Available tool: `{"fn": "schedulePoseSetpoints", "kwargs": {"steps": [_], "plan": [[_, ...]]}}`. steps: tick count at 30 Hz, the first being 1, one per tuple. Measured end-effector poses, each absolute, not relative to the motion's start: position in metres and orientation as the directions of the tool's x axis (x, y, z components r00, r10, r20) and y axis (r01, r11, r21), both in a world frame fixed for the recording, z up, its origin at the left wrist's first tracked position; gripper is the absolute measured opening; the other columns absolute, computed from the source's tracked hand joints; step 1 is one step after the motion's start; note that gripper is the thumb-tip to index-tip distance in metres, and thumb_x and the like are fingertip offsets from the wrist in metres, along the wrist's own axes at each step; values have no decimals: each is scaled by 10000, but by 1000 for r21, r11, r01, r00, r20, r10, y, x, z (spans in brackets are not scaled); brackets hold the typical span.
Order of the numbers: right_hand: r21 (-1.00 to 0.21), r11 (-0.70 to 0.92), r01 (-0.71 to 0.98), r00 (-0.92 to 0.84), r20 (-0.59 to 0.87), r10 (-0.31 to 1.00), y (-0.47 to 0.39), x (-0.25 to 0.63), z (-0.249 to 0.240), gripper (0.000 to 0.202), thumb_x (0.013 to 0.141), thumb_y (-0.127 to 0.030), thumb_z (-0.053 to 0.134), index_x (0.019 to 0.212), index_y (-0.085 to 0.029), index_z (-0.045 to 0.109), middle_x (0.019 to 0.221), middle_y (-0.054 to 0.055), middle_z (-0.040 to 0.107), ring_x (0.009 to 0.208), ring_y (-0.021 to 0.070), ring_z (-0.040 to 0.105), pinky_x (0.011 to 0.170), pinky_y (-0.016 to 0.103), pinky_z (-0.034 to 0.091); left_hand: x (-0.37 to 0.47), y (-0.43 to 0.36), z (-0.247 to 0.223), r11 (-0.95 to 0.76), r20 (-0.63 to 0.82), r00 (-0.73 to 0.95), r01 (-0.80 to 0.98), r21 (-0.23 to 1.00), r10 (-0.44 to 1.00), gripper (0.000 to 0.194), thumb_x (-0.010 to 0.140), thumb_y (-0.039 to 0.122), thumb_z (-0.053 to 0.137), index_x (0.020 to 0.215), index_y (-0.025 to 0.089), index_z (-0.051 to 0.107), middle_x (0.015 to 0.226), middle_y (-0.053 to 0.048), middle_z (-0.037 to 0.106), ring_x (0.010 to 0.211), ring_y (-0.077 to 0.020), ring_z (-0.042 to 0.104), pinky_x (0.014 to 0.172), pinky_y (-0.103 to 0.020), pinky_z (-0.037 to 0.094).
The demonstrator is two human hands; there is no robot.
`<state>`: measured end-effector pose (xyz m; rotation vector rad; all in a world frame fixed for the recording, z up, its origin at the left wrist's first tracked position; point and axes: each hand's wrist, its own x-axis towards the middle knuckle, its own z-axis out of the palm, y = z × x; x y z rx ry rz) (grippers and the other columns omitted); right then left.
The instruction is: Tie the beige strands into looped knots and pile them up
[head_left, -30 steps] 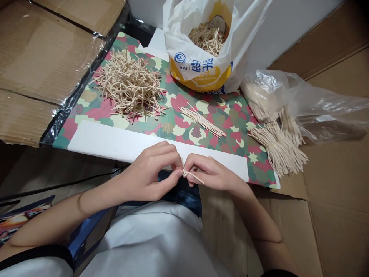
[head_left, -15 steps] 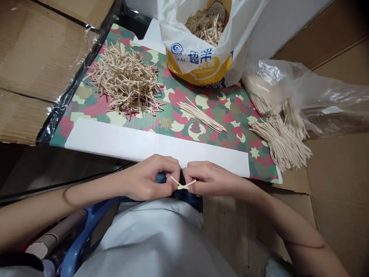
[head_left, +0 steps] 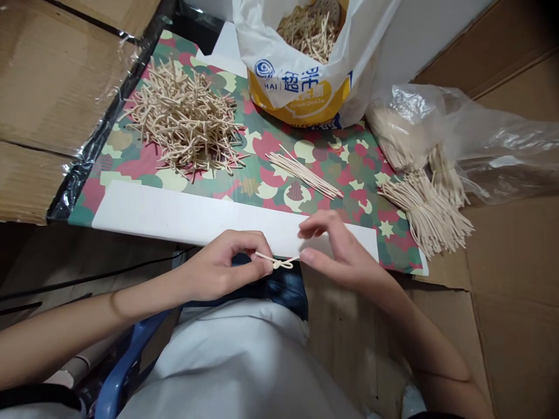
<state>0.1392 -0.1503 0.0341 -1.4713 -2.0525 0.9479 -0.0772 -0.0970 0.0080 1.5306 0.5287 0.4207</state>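
Between thumb and finger, my left hand pinches a small pale knotted cord with a loop, just in front of the table edge. My right hand has its thumb and fingers apart, the thumb tip close to the cord's right end. Beyond the hands, a short row of straight pale cords lies on the camouflage-patterned sheet. A large heap of knotted cords sits at the left of the sheet.
A white and yellow plastic bag holding more knotted cords stands at the back. Tied bundles of straight cords lie at the right beside a clear plastic bag. Cardboard covers the left side.
My right hand has let go of the cord, opened and moved right and upward. My left hand still holds the cord, where a loop now shows. The view has shifted slightly.
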Motion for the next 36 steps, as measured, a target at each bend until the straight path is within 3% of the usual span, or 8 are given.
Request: {"fn": "schedulePoseSetpoints", "kwargs": {"steps": [3,5,8,16,21,25,29,36], "plan": [[-421,432,798,-366,232,901,-158,130,38,221,845,-328,545,1011,-198,480,968,72,579,908,229,489,795,381,354,-73,-97,10,37,-87,807,81,996,584,186,835,224,541,682,128,588,628,20,499,592,-83,441,557,-202,365],[-232,490,840,-445,221,868,-163,122,40,159,855,-322,527,953,-197,519,950,73,594,902,242,473,777,390,321,-71,-97,12,56,-114,812,100,993,573,186,838,224,536,691,124,591,641,16,505,612,-88,449,580,-209,374],[-115,535,837,-518,148,842,-167,114,41,95,868,-251,474,874,-192,548,867,56,598,885,237,453,735,374,289,-70,-97,13,86,-143,828,114,990,543,186,840,226,523,704,120,591,656,10,503,634,-96,445,602,-222,376],[-84,583,808,-575,98,812,-166,111,39,70,806,-135,464,814,-159,529,782,41,556,839,221,445,669,347,290,-71,-97,12,290,-297,847,179,940,440,185,806,266,547,699,118,581,628,29,454,619,-90,391,591,-220,326],[-219,562,798,-523,213,825,-163,123,48,162,886,-281,464,959,-151,526,965,84,590,856,211,474,719,352,326,-72,-98,11,393,-340,818,155,907,463,182,780,255,565,665,115,578,618,26,478,601,-84,395,574,-218,303],[-129,575,808,-562,126,818,-165,127,57,228,915,-370,441,837,-173,527,755,42,571,754,196,448,641,333,278,-71,-96,8,410,-332,843,149,900,424,174,759,244,580,644,113,588,593,31,480,562,-72,381,539,-211,287],[-25,621,783,-620,32,784,-168,121,56,244,915,-326,429,724,-185,485,628,12,485,655,176,373,581,332,203,-69,-97,7,428,-342,845,153,891,410,153,751,221,578,641,115,588,589,34,484,571,-73,390,549,-208,294],[-177,663,727,-665,56,744,-163,120,48,234,890,-226,429,663,-182,468,569,-9,439,608,149,324,568,312,191,-72,-101,11,405,-333,858,163,899,392,156,771,236,580,682,108,591,638,17,524,639,-90,443,619,-220,338]]}}
